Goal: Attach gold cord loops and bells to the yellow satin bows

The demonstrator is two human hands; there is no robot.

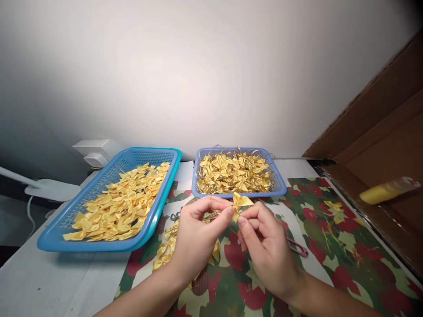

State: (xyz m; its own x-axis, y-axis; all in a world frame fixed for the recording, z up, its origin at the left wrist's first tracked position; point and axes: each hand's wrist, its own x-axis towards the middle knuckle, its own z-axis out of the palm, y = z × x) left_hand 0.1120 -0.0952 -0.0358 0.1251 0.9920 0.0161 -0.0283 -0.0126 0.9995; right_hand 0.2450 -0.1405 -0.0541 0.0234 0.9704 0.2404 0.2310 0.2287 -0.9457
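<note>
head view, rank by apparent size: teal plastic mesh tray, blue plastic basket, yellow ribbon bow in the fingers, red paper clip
1. teal plastic mesh tray, also nearer the camera
2. blue plastic basket
3. yellow ribbon bow and red paper clip: alike, unranked; the right hand hides part of the clip

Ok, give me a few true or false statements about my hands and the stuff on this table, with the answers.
1. The left hand and right hand both pinch one yellow bow. True.
2. The large tray of bows is red. False: it is blue.
3. The smaller basket holds bows with gold wire loops. True.
4. The cardboard box stands on the left. False: it stands on the right.
5. The patterned mat is bare of bows. False: a loose bow lies on it, right of the hands.
</note>
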